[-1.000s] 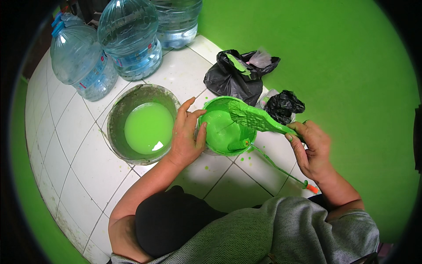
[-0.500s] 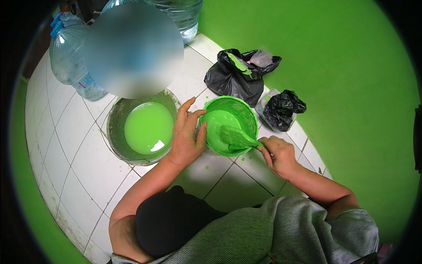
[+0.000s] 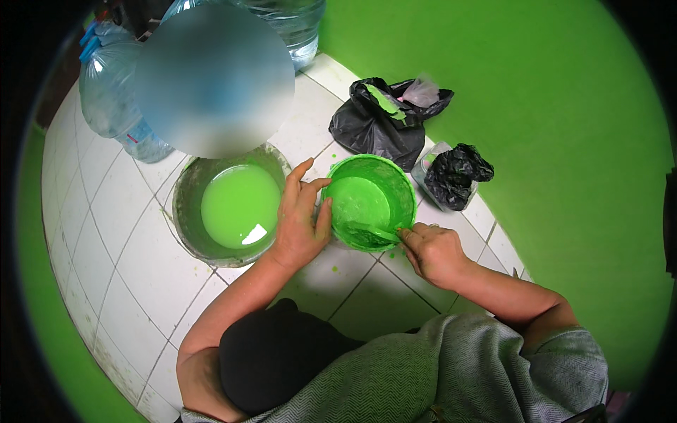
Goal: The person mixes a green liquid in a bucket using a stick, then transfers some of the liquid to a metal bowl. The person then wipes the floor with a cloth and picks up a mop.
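A small round bucket (image 3: 405,182), smeared bright green, stands on the tiles and holds thick green liquid (image 3: 363,201). My right hand (image 3: 437,255) is closed around the handle of a broad-bladed green spatula (image 3: 367,234), coated in the same green. The spatula's blade lies low inside the bucket along its near wall, part of it in the liquid. Against the bucket's left rim rests my left hand (image 3: 300,222), fingers spread and thumb at the edge. Left of that hand sits a wider grey tub (image 3: 187,229) with thinner green liquid.
Behind the bucket, a black plastic bag (image 3: 377,134) stands by the green wall (image 3: 529,106). A clear container (image 3: 429,176) with a crumpled black bag (image 3: 458,173) is right of it. Large water bottles (image 3: 109,88) stand far left. Green drops spot the white tiles (image 3: 159,247).
My right hand has moved slightly left, and the spatula's blade has swung from the middle of the bucket to its near wall, turning more edge-on. My left hand stays at the rim.
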